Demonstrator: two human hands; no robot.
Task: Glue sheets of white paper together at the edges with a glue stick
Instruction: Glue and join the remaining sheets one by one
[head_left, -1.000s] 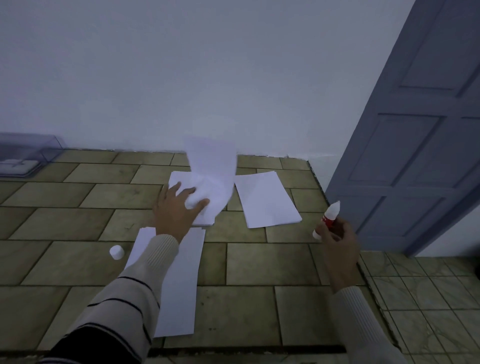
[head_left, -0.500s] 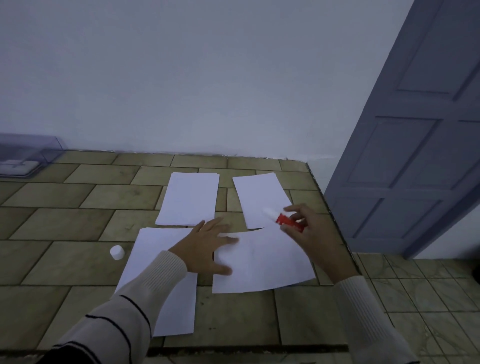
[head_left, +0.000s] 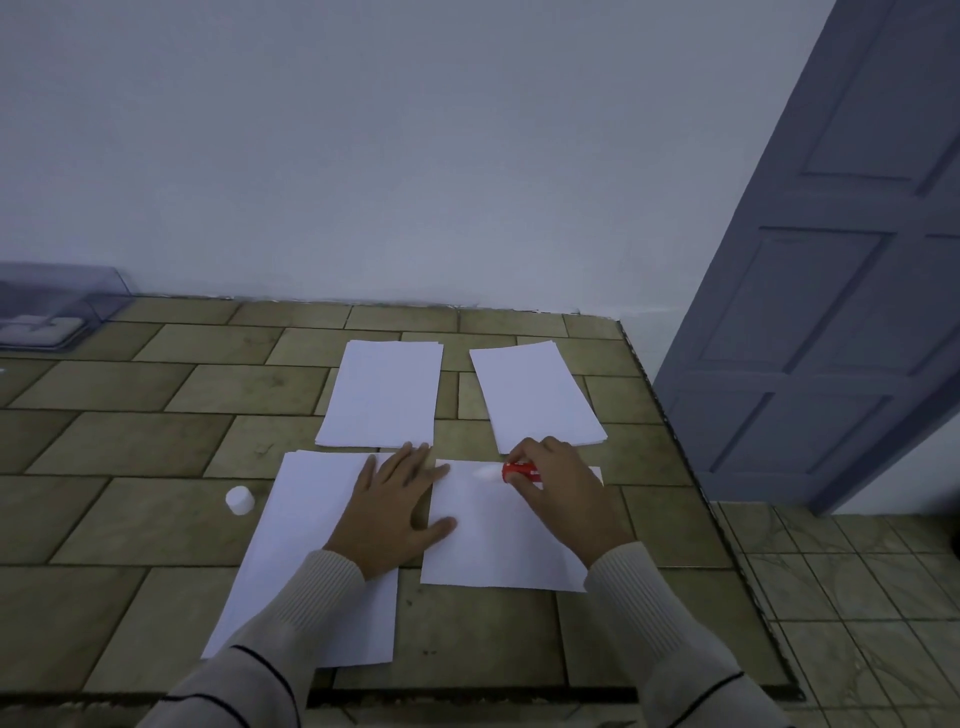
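A single white sheet (head_left: 498, 540) lies on the tiled counter in front of me. My left hand (head_left: 400, 509) presses flat on its left edge, fingers spread, partly over a longer white sheet (head_left: 306, 545) at the left. My right hand (head_left: 561, 483) grips a red glue stick (head_left: 519, 471) with its white tip lying on the single sheet's far edge. Two stacks of white paper, one at the back middle (head_left: 384, 395) and one at the back right (head_left: 540, 395), lie beyond my hands.
The glue stick's white cap (head_left: 240, 500) stands on the tiles left of the long sheet. A clear plastic box (head_left: 52, 306) sits at the far left by the wall. The counter edge (head_left: 670, 415) drops off on the right beside a blue-grey door (head_left: 831, 312).
My left hand lifted a sheet from the back middle stack, laid it in front of me and now presses it flat. My right hand brought the glue stick down to its far edge.
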